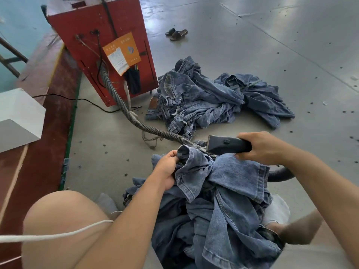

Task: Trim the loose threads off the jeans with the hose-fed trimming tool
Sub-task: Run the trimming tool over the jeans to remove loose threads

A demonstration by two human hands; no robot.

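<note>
Hands two, left hand (167,167) pinching jeans (223,191) hem, right hand (260,146) gripping one trimming tool (225,145), one hose (136,121)

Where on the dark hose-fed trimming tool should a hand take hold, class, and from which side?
Grip the narrow dark handle end of the dark hose-fed trimming tool, coming from the right, as the right hand does here. The tool widens into a flat head pointing left toward the bunched blue denim jeans, so the slim rear end is the part fingers can wrap, probably keeping them away from the working head.
</note>
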